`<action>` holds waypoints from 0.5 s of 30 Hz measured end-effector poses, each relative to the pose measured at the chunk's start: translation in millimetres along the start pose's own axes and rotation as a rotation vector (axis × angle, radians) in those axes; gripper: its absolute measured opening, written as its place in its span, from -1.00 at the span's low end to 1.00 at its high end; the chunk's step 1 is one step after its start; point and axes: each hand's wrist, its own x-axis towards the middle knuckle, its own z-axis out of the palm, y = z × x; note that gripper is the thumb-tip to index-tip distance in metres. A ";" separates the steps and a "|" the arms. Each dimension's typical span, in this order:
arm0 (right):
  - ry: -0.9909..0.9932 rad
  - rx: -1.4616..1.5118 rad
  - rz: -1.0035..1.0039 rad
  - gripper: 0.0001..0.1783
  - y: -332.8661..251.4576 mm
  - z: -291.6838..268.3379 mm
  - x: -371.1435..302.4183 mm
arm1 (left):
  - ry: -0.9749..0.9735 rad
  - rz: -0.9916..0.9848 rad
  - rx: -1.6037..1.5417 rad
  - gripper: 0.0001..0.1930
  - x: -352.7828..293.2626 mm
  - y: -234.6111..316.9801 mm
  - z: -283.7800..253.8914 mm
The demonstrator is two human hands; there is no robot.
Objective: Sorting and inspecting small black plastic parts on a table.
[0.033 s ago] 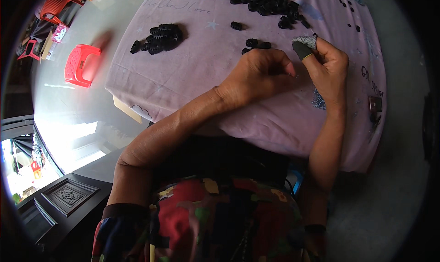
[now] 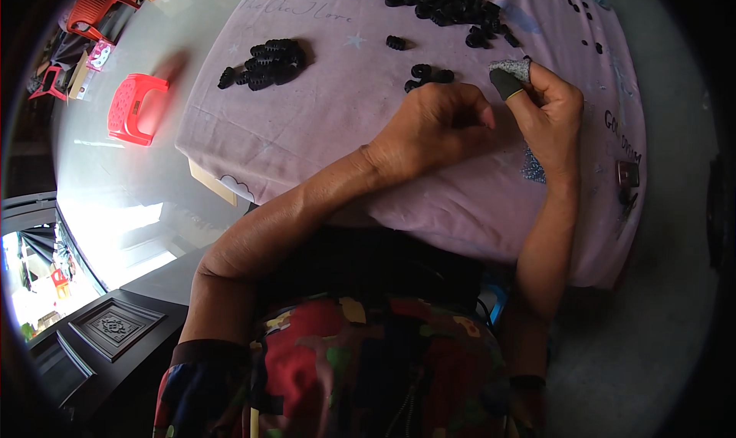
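My left hand (image 2: 433, 127) hovers over the pink cloth with its fingers curled inward toward my right hand. Whatever it pinches is hidden or too small to name. My right hand (image 2: 556, 108) is raised beside it, thumb and index finger pressed together. A dark green cover (image 2: 507, 83) sits on that thumb and a speckled grey cover (image 2: 515, 68) on the index finger. Just beyond my left hand lie a few black ribbed coils (image 2: 422, 71). A single black coil (image 2: 395, 44) lies farther off.
A large heap of black coils (image 2: 441, 1) covers the table's far side, and a smaller pile (image 2: 268, 64) lies left. The pink tablecloth (image 2: 307, 123) hangs over the edges. Small dark bits and a dark reddish object (image 2: 628, 173) are on the right. A red stool (image 2: 134, 108) stands on the floor.
The fingertips of my left hand have shifted very slightly. My right hand and the black coils look the same.
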 end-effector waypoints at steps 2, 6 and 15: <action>0.004 0.020 0.019 -0.77 -1.3 0.2 0.1 | 0.003 0.019 0.088 -0.91 -1.5 3.3 2.4; -0.017 0.009 0.011 -0.84 4.2 -2.3 -0.5 | 0.038 0.083 -0.024 -0.85 1.5 -4.1 -2.8; -0.260 0.283 -0.092 -0.87 -1.0 3.1 -2.5 | 0.032 -0.201 -0.265 -0.65 3.3 25.2 -34.1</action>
